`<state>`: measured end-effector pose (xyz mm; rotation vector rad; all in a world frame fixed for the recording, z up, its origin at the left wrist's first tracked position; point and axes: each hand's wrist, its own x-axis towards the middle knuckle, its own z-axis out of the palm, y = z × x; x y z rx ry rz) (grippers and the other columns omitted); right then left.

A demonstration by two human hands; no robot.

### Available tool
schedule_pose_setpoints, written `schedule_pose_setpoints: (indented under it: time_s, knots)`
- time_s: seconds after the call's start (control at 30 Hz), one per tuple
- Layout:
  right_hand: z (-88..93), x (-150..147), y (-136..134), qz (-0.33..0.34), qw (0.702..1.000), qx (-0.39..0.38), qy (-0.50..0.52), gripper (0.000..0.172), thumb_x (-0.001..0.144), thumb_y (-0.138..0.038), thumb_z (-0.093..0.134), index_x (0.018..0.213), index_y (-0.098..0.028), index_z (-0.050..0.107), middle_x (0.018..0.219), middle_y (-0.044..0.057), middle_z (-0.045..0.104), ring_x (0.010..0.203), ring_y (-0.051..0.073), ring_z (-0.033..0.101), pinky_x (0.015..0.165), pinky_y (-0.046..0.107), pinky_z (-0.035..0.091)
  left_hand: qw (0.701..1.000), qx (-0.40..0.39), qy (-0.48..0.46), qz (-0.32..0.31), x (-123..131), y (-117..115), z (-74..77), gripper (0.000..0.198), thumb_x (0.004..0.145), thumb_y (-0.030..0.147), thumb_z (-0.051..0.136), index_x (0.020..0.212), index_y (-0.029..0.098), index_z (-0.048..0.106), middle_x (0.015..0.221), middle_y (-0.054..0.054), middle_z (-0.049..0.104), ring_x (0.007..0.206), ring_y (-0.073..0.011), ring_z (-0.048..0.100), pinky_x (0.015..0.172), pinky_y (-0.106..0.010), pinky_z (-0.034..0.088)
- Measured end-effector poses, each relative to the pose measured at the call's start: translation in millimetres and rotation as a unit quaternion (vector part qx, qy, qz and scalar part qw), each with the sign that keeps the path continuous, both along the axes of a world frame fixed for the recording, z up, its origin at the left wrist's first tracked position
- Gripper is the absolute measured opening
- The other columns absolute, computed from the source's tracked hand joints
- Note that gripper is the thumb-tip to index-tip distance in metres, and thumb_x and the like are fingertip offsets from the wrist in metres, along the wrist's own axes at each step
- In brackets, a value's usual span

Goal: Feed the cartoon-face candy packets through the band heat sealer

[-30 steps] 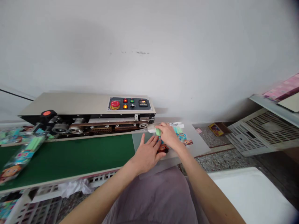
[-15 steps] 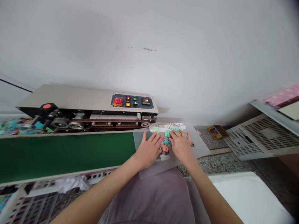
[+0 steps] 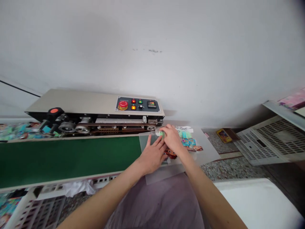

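Observation:
My left hand [image 3: 152, 156] lies with spread fingers flat on a small printed plastic bag [image 3: 171, 154] with a cartoon character. Reaching across above it, my right hand [image 3: 172, 136] has its fingers bent together on the pale green top end of that bag, close to the sealing machine's [image 3: 100, 103] intake. Both hands cover most of this bag. To the right of my right hand, more printed bags [image 3: 188, 141] with blue lettering lie overlapping. Under them all is a translucent sheet [image 3: 207, 152] at the end of the green conveyor belt [image 3: 71, 157].
The machine's panel [image 3: 138, 105] has a red stop button, lit switches and a display. More printed packs [image 3: 16, 130] lie beyond its left end. A plastic crate [image 3: 262, 140] and a yellow box [image 3: 224, 135] stand right. A white surface [image 3: 254, 200] is at lower right.
My right hand has moved left from the bags on the right to the top of the bag under my left hand, its fingers now bent. My left hand stays on the bag.

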<state>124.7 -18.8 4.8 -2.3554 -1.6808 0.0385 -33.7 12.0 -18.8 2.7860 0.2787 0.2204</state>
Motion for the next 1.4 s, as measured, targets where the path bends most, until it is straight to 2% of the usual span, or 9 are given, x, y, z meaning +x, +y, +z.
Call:
schedule_pose_setpoints:
  time_s: [0.2, 0.3, 0.4, 0.57, 0.77, 0.93, 1.07, 1.2, 1.4]
  knots:
    - [8.6, 1, -12, 0.013, 1.000, -0.020, -0.013, 0.042, 0.088, -0.003, 0.044, 0.110, -0.023, 0.074, 0.113, 0.005, 0.068, 0.106, 0.023, 0.053, 0.090, 0.032, 0.038, 1.000, 0.008, 0.003, 0.014, 1, -3, -6.5, 0.052, 0.106, 0.041, 0.032, 0.153, 0.020, 0.038, 0.163, -0.011, 0.035, 0.154, -0.0309, 0.022, 0.120, -0.072, 0.005]
    - [14.5, 0, -37, -0.054, 0.994, -0.015, -0.096, 0.043, 0.094, -0.008, 0.041, 0.127, -0.019, 0.067, 0.119, 0.009, 0.067, 0.111, 0.027, 0.052, 0.092, 0.037, 0.036, 0.999, 0.032, -0.012, 0.027, 1, -4, -14.8, 0.054, 0.107, 0.041, 0.027, 0.156, 0.019, 0.033, 0.165, -0.009, 0.029, 0.154, -0.0296, 0.021, 0.120, -0.072, 0.004]
    - [13.1, -3, -65, -0.129, 0.975, -0.039, -0.175, 0.033, 0.099, -0.021, 0.044, 0.121, -0.017, 0.069, 0.115, 0.013, 0.069, 0.109, 0.031, 0.053, 0.090, 0.041, 0.035, 0.998, 0.051, -0.029, 0.037, -3, -4, -19.7, 0.055, 0.107, 0.042, 0.024, 0.156, 0.019, 0.033, 0.166, -0.008, 0.028, 0.155, -0.0280, 0.020, 0.122, -0.069, 0.003]
    - [-2.0, -18, -78, -0.087, 0.982, -0.042, -0.160, 0.031, 0.101, -0.025, 0.047, 0.125, -0.023, 0.067, 0.130, 0.009, 0.067, 0.117, 0.030, 0.052, 0.104, 0.047, 0.028, 0.996, 0.068, -0.007, 0.057, -22, 2, -18.0, 0.053, 0.108, 0.040, 0.024, 0.156, 0.020, 0.036, 0.165, -0.008, 0.029, 0.154, -0.0285, 0.022, 0.122, -0.067, 0.003]
    - [4.6, -31, -68, -0.041, 0.993, 0.002, -0.111, 0.033, 0.103, -0.022, 0.043, 0.128, -0.022, 0.065, 0.134, 0.008, 0.066, 0.118, 0.026, 0.053, 0.107, 0.045, 0.026, 0.984, 0.070, 0.067, 0.147, -46, 14, 16.2, 0.054, 0.107, 0.043, 0.028, 0.149, 0.016, 0.048, 0.160, -0.014, 0.040, 0.149, -0.0359, 0.033, 0.120, -0.070, 0.013]
    - [21.4, 3, -82, -0.125, 0.983, 0.006, -0.134, 0.037, 0.104, -0.027, 0.040, 0.129, -0.018, 0.066, 0.136, 0.010, 0.065, 0.122, 0.029, 0.052, 0.105, 0.044, 0.031, 0.989, 0.060, 0.034, 0.130, -7, -5, 41.3, 0.049, 0.106, 0.034, 0.032, 0.146, 0.011, 0.051, 0.156, -0.017, 0.045, 0.147, -0.0344, 0.038, 0.122, -0.067, 0.013]
    - [6.3, 29, -91, -0.200, 0.968, -0.084, -0.129, 0.047, 0.104, -0.036, 0.041, 0.144, -0.017, 0.054, 0.153, 0.011, 0.050, 0.137, 0.034, 0.044, 0.109, 0.049, 0.031, 0.997, 0.027, 0.032, 0.067, 20, -21, 15.0, 0.053, 0.105, 0.043, 0.038, 0.151, 0.019, 0.044, 0.164, -0.013, 0.031, 0.153, -0.0344, 0.025, 0.120, -0.072, 0.015]
    - [-17.4, 12, -88, -0.169, 0.975, -0.093, -0.107, 0.055, 0.105, -0.042, 0.038, 0.156, -0.019, 0.038, 0.162, 0.008, 0.037, 0.148, 0.032, 0.033, 0.117, 0.051, 0.025, 0.995, 0.056, -0.003, 0.088, 5, -13, -16.2, 0.053, 0.105, 0.046, 0.034, 0.154, 0.027, 0.040, 0.167, -0.007, 0.025, 0.155, -0.0332, 0.019, 0.118, -0.074, 0.014]
    - [-18.9, -38, -69, -0.126, 0.988, -0.047, -0.077, 0.055, 0.104, -0.041, 0.040, 0.154, -0.018, 0.040, 0.161, 0.011, 0.037, 0.148, 0.033, 0.032, 0.119, 0.058, 0.020, 0.986, 0.089, 0.039, 0.133, -36, 10, -2.4, 0.053, 0.105, 0.046, 0.034, 0.152, 0.023, 0.045, 0.163, -0.011, 0.034, 0.152, -0.0384, 0.026, 0.117, -0.074, 0.014]
